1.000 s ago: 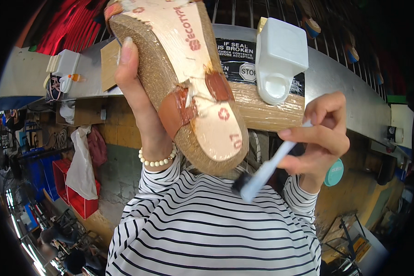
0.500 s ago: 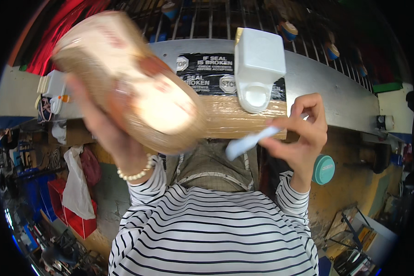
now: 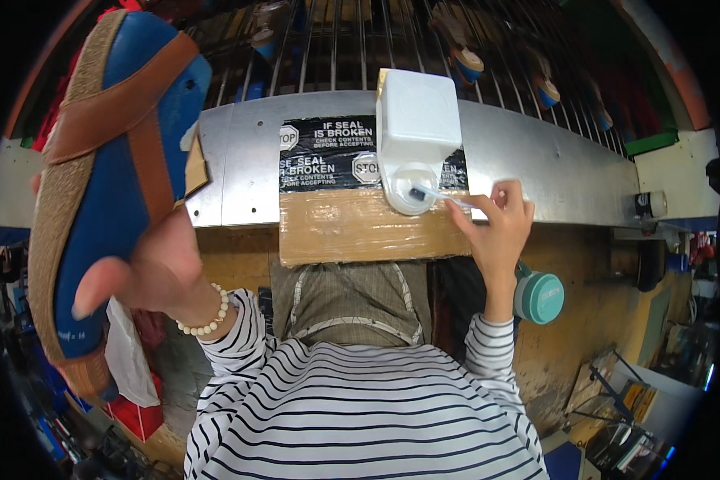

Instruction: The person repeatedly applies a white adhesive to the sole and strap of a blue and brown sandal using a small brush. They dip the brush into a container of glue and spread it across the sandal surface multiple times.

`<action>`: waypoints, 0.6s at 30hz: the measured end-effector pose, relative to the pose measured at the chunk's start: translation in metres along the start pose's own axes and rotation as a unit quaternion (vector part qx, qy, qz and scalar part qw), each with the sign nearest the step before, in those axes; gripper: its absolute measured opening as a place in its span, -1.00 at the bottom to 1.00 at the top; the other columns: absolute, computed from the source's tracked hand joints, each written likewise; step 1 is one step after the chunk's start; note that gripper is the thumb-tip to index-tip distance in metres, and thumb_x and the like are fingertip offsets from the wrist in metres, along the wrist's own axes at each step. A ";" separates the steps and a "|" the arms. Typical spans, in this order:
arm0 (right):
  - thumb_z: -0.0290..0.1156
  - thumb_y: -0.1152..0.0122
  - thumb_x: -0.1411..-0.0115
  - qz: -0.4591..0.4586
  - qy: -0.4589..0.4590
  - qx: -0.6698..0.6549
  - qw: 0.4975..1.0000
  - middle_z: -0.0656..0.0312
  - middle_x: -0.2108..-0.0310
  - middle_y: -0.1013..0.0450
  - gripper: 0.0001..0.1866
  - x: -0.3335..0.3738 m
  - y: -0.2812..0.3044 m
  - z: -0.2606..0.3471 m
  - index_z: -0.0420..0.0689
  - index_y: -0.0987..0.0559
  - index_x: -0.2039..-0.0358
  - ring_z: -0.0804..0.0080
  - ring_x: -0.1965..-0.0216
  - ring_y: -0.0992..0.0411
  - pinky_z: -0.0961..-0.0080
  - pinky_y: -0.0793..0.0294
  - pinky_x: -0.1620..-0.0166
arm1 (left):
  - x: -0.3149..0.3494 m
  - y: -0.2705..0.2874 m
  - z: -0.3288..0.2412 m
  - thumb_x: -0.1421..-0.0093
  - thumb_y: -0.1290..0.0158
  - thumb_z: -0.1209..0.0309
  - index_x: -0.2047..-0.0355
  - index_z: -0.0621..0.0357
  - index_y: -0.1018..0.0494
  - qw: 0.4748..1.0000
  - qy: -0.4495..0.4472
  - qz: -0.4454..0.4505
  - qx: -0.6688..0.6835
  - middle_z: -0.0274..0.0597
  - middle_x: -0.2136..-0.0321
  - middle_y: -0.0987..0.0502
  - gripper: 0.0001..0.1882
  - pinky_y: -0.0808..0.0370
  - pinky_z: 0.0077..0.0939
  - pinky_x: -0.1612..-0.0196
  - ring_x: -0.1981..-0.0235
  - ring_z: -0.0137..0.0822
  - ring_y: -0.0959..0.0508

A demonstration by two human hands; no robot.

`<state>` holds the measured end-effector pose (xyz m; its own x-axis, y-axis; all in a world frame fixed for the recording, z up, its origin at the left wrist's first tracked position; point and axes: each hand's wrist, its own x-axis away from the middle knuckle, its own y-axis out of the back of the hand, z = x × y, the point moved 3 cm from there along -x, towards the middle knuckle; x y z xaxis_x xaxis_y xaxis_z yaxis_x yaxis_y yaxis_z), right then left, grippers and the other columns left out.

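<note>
At the left, my left hand is closed around a blue shoe with brown straps and a rope-like tan sole edge. The shoe stands on its side, held up near the camera. My right hand pinches a slim white brush, like a toothbrush, between thumb and fingers. Its dark-tipped head is in the round cup at the front of a white plastic dispenser. That dispenser sits on a tape-wrapped cardboard box, directly in front of me.
Behind the box runs a metal ledge, with a rack of metal bars beyond it. Several blue-and-tan shoes are among the bars. A teal-lidded cup is right of my right forearm; a red crate is at the lower left.
My left hand has moved left and turned the shoe, so its blue side now shows. The brush in my right hand has gone from below the dispenser into its cup.
</note>
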<state>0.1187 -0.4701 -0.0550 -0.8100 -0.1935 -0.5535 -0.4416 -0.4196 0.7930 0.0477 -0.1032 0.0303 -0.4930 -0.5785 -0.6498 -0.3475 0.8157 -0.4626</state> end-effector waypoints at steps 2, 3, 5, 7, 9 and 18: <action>-0.19 -0.56 0.10 -0.038 -0.047 -0.030 0.998 0.27 0.38 -0.28 -0.76 0.011 0.004 -0.001 -0.01 -0.70 0.49 0.36 0.50 -0.24 0.38 -0.19 0.37 | 0.008 0.008 0.004 -0.08 -0.19 -0.20 -0.34 0.20 -0.12 0.989 -0.012 -0.003 -0.148 -0.12 -0.32 -0.19 0.01 -0.15 -0.13 -0.40 -0.33 -0.18 -0.20; -0.22 -0.54 0.07 -0.047 -0.065 -0.039 0.996 0.25 0.41 -0.29 -0.78 0.015 0.003 0.000 -0.04 -0.70 0.49 0.37 0.58 -0.21 0.38 -0.17 0.51 | 0.012 0.006 0.004 -0.10 -0.23 -0.13 -0.32 0.21 -0.14 0.952 -0.043 0.011 -0.303 -0.12 -0.27 -0.27 -0.04 -0.20 -0.23 -0.37 -0.28 -0.20 -0.27; -0.25 -0.52 0.03 -0.009 -0.108 -0.052 0.993 0.23 0.44 -0.29 -0.80 0.019 0.000 0.003 -0.07 -0.70 0.49 0.39 0.62 -0.19 0.42 -0.17 0.53 | 0.016 -0.009 0.002 -0.14 -0.30 0.03 -0.29 0.24 -0.17 0.810 -0.115 0.027 -0.575 -0.13 -0.18 -0.41 -0.12 -0.30 -0.43 -0.30 -0.17 -0.24 -0.41; -0.30 -0.48 -0.03 0.008 -0.141 -0.109 0.984 0.26 0.48 -0.28 -0.82 0.014 0.000 0.010 -0.13 -0.71 0.45 0.48 0.65 -0.15 0.51 -0.17 0.54 | 0.020 -0.041 0.000 -0.30 -0.11 0.07 -0.32 0.18 -0.16 0.778 -0.197 0.118 -0.584 0.02 -0.19 -0.37 -0.28 -0.47 -0.24 -0.16 -0.09 -0.09 -0.48; -0.28 -0.50 0.02 -0.030 -0.169 -0.278 0.945 0.31 0.47 -0.27 -0.78 0.002 0.008 0.021 -0.14 -0.73 0.42 0.55 0.62 -0.16 0.56 -0.15 0.53 | 0.022 -0.072 0.006 -0.34 -0.06 0.13 -0.30 0.05 -0.15 0.857 -0.209 0.092 -0.462 0.08 -0.26 -0.22 -0.38 -0.55 -0.13 -0.10 -0.16 0.02 -0.40; -0.17 -0.65 0.41 -0.148 0.105 -0.343 0.922 0.38 0.42 -0.19 -0.49 -0.055 0.087 0.113 -0.01 -0.77 0.32 0.54 0.43 -0.20 0.61 -0.09 0.44 | 0.029 -0.080 0.009 -0.13 0.10 0.09 -0.46 -0.23 0.15 0.958 0.058 0.157 0.231 0.11 -0.40 -0.01 -0.11 -0.60 0.32 0.03 -0.29 0.24 -0.26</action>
<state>0.0814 -0.3962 0.0730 -0.5679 -0.1179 -0.8146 -0.2259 -0.9293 0.2920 0.0683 -0.1847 0.0432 -0.6098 -0.2795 -0.7416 0.2096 0.8455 -0.4911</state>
